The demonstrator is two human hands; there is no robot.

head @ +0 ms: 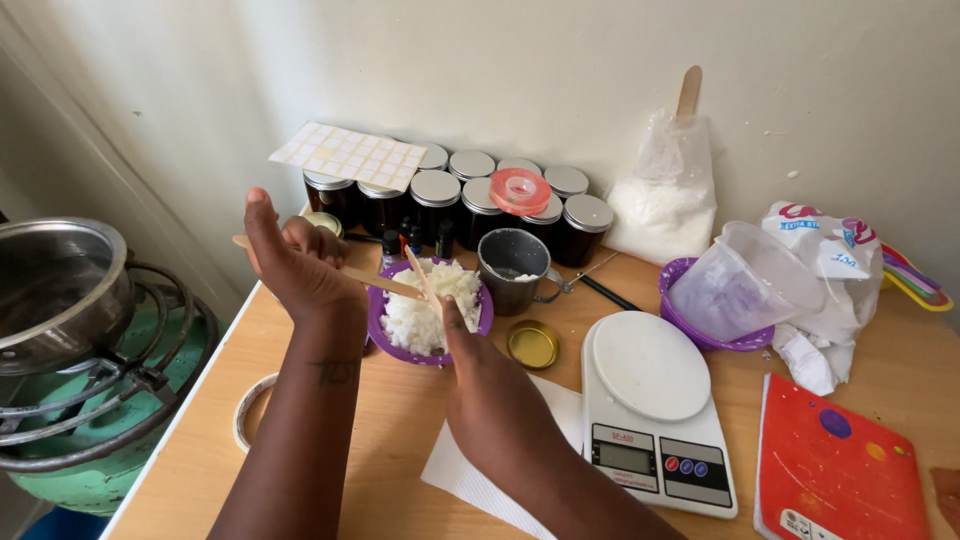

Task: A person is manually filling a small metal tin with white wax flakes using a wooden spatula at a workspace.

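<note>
1. The left hand (292, 262) is closed around a long wooden stick (385, 284) that reaches over the purple bowl (378, 322) of white wax flakes (430, 300); the right hand (478, 372) pinches a second, shorter stick (420, 276) standing in the flakes; the bowl sits on the bench (400, 420) just in front of the dark jars (440, 205).
2. The flakes are heaped above the rim; a hard stir could push them over the edge onto the bench, and some might fall into the open gold lid (532, 344) just beside the bowl.
3. The bowl looks light and neither hand steadies it; sideways pressure from both sticks could slide or tip it toward the metal mug (514, 268), which stands close beside it.
4. The small dropper bottles (412, 240) stand right behind the bowl; a stick swung too far back could topple them.
5. The forearms cross low over the bench; the right one could brush the kitchen scale (650, 410) or drag the white paper (480, 470) under it.
6. The pot (60, 290) on the gas burner (110, 400) sits close to the left elbow; a wide pull back could knock it.
</note>
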